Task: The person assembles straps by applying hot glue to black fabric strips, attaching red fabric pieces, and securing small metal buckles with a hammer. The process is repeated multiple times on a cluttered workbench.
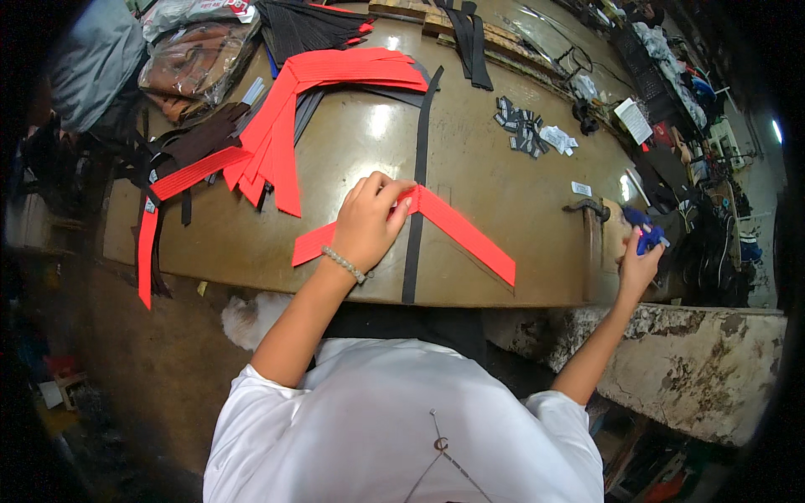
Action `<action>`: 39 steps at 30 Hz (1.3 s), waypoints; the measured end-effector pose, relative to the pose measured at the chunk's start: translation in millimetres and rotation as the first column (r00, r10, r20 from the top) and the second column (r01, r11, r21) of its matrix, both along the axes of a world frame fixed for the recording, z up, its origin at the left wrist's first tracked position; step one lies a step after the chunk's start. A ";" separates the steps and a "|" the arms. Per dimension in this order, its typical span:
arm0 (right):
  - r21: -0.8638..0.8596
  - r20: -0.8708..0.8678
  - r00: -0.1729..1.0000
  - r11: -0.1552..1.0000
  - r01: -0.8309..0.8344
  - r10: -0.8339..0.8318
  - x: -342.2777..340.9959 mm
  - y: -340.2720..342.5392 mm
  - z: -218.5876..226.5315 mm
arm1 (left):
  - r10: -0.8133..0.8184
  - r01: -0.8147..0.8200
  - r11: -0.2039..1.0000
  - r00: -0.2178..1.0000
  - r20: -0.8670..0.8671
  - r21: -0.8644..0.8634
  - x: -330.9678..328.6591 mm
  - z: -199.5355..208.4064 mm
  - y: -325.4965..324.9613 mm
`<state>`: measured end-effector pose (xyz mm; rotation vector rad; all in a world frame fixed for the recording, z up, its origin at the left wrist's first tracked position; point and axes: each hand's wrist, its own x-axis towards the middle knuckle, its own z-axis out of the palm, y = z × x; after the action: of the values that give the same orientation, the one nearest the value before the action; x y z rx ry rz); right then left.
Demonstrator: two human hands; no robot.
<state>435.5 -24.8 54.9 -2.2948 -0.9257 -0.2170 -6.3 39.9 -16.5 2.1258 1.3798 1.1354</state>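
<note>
Strip of red ribbing point(470, 236) is lying bent across a black band point(412, 260) on a table point(511, 193); the left hand point(366, 211) is pinching it near the bend. The right hand point(640, 266) is clasping a blue tool point(647, 238). Beyond, more red strips point(335, 67) are fanning out.

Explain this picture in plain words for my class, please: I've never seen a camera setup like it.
There is no robot here, only a person's two bare hands. The picture comes from a fisheye camera worn on the head, looking down, so straight edges bend near the rim.

The left hand touches an angled red ribbed strip at its bend, where it crosses a long black strip. The right hand holds a blue hand tool, possibly a glue gun.

Also on the worktable lie a fanned stack of red strips and a pile of small dark tags.
</note>
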 end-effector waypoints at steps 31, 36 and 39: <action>-0.030 -0.381 0.309 0.322 -0.946 0.871 -211.8 14.4 6.6 | 0.030 -0.031 0.999 0.999 -0.028 -0.030 -4.6 -1.4 1.3; 0.461 -0.531 0.518 0.742 -0.488 0.671 -130.2 0.5 15.9 | 0.016 -0.016 1.000 1.000 -0.025 -0.011 -5.0 -1.8 2.6; 0.513 -0.450 0.763 0.834 -0.204 0.463 -28.5 -4.3 8.9 | 0.022 -0.022 1.000 1.000 0.009 -0.010 -4.4 -0.7 2.9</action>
<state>407.0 -29.1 63.8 -1.5841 -0.8532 0.3699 -10.7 42.8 -17.2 2.1015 1.4054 1.1432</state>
